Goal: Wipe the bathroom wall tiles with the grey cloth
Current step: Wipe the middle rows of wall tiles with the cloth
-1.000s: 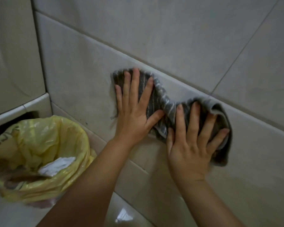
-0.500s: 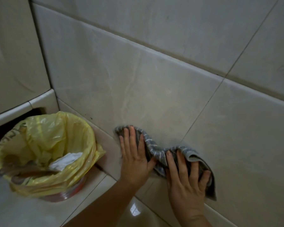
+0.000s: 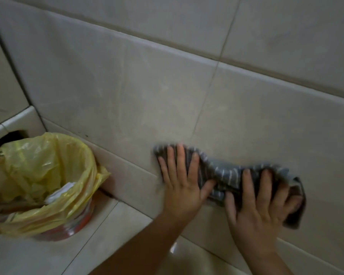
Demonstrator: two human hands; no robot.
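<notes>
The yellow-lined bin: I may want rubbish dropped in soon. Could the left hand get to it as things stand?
Probably yes: only bare wall tile lies between the left hand and the yellow-lined bin, its mouth open, though that hand presses the grey cloth.

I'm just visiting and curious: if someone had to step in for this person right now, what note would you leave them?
Left hand: open, fingers flat, pressing the left end of the grey cloth against the wall tiles.
Right hand: open, pressing the cloth's right end.
Cloth: low on the wall, just above the floor, to the right of the yellow-lined bin.
Done: the picture does not show which tiles are wiped.
Left: probably the tiles above and to either side.
</notes>
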